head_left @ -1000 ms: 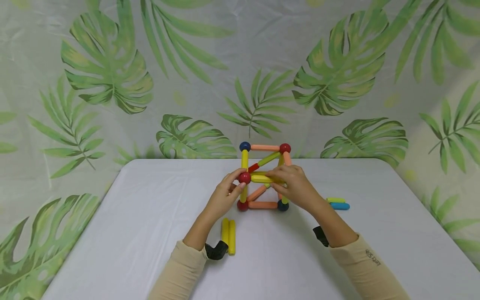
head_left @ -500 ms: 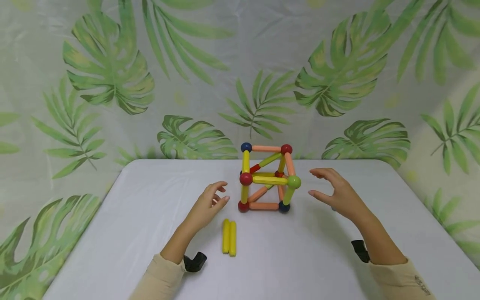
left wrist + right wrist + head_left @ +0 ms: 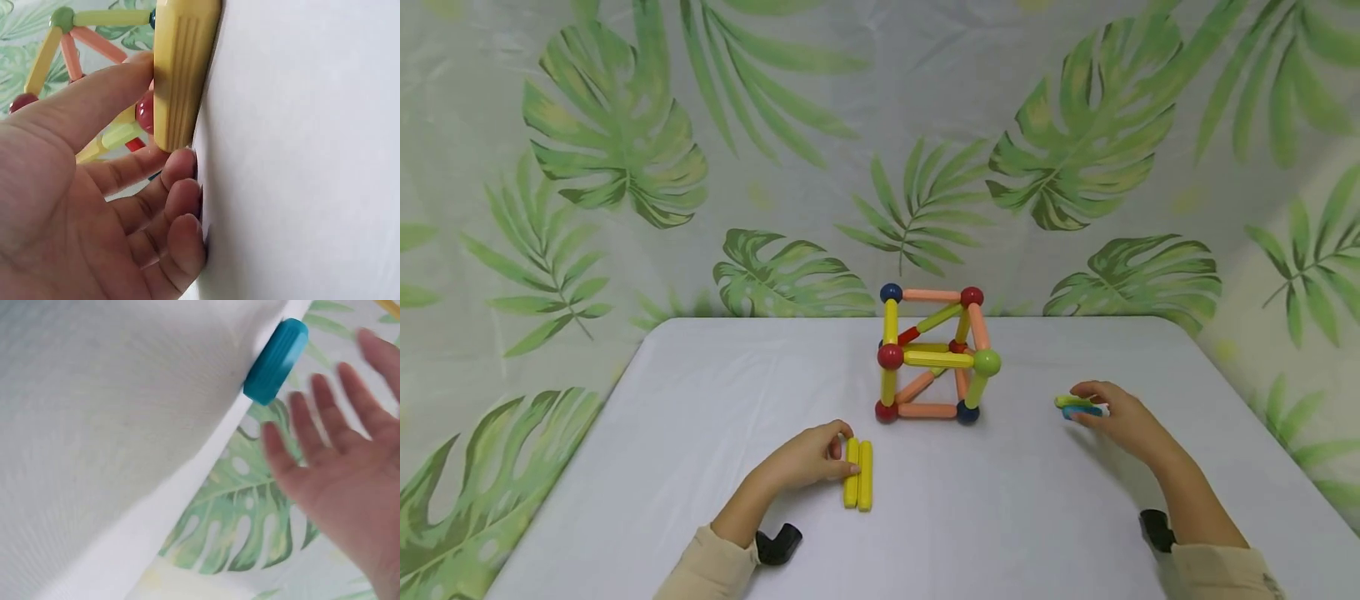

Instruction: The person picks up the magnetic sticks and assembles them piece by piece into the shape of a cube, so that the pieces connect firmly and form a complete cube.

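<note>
My left hand (image 3: 811, 458) is at the left one of two yellow magnetic building sticks (image 3: 851, 493). In the left wrist view, the thumb presses the side of that stick (image 3: 187, 69) and the index finger meets its end; the other fingers are loosely curled. Beside it lies the second yellow stick (image 3: 866, 487). My right hand (image 3: 1127, 425) reaches over a lime green stick (image 3: 1066, 402) and a blue stick (image 3: 1075, 412). In the right wrist view, its fingers (image 3: 312, 428) are spread and apart from the blue stick (image 3: 275, 365).
A cube-like frame of magnetic sticks and balls, with a yellow front bar (image 3: 938, 360), stands at the table's back middle. A white cloth covers the table (image 3: 970, 517). A leaf-print curtain (image 3: 880, 125) hangs behind it.
Both hands have left the stick frame, whose front yellow bar and green ball now show. My left hand has moved down to the yellow sticks, my right hand out to the green and blue ones.
</note>
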A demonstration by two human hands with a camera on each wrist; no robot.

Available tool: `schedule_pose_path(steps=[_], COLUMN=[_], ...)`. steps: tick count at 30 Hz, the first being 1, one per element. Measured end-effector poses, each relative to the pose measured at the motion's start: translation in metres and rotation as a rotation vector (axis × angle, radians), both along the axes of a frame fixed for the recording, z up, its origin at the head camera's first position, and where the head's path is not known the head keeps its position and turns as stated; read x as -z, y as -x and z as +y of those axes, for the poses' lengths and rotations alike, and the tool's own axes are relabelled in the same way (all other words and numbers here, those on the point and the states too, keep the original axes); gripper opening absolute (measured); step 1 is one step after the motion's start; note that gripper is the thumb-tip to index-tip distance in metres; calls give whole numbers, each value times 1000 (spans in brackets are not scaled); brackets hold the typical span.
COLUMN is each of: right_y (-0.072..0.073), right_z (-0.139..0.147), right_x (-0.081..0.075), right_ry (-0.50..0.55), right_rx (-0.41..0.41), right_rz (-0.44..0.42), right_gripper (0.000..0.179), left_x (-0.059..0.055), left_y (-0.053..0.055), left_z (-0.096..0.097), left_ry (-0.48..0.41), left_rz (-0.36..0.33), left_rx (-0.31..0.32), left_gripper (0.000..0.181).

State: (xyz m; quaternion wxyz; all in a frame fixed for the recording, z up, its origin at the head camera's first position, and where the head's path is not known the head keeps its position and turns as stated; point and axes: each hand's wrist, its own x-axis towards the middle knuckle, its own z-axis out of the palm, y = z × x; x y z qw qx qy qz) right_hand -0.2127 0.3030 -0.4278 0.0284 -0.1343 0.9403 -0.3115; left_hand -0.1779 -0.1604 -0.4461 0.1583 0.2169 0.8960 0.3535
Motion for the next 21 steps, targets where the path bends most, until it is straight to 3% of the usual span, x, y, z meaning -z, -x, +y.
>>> schedule_pose_path(steps=[4, 8, 13, 17, 21], right_y=[3, 3, 1, -6, -18], right_z=[6, 7, -1, -13, -31], right_x=[7, 9, 2, -6, -16], right_ry=[-98, -147, -180, -135, -35], right_rx=[-4, 2, 0, -24, -53], right_rz=[-79, -106, -99, -45, -56], right_gripper=[36, 32, 33, 30, 25], left_x=[-4, -9, -13, -14, -15], left_y=[-4, -7, -12, -13, -11], left_z=[2, 4, 10, 10, 6], left_ry=[-18, -32, 43, 81, 45], left_rz=[-33, -71, -61, -65, -62], left_rx=[-36, -79, -85, -109, -142], left_gripper=[36, 36, 37, 24, 20])
